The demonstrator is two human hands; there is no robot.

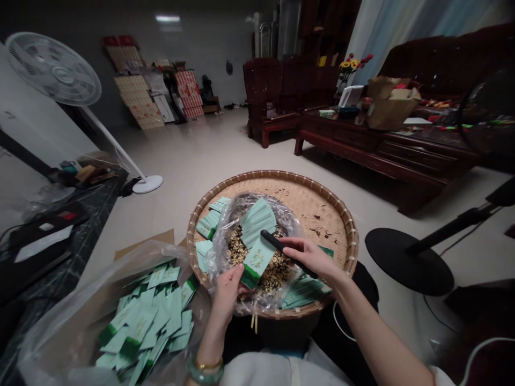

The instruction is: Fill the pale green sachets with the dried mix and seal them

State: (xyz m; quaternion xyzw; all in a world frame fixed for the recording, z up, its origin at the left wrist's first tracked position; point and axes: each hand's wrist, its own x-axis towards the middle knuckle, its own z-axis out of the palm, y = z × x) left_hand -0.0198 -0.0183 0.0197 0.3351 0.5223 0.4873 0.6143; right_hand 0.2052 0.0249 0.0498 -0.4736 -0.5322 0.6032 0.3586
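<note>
My left hand is closed on the dark green end of a pale green packet with gold print. In my right hand is a slim black stick-like tool, its rounded end over the packet's top edge; I cannot tell whether they touch. Beneath both, a clear plastic bag holds loose golden-brown dried bits. A fan of pale green packets lies on them. The bag rests in a round woven bamboo tray. More packets lie along the tray's near right side, others at its left.
A large clear plastic bag full of green packets stands left of the tray. A white fan stands beyond it; a black round stand base is at right. Behind are a dark wooden table and stacked boxes.
</note>
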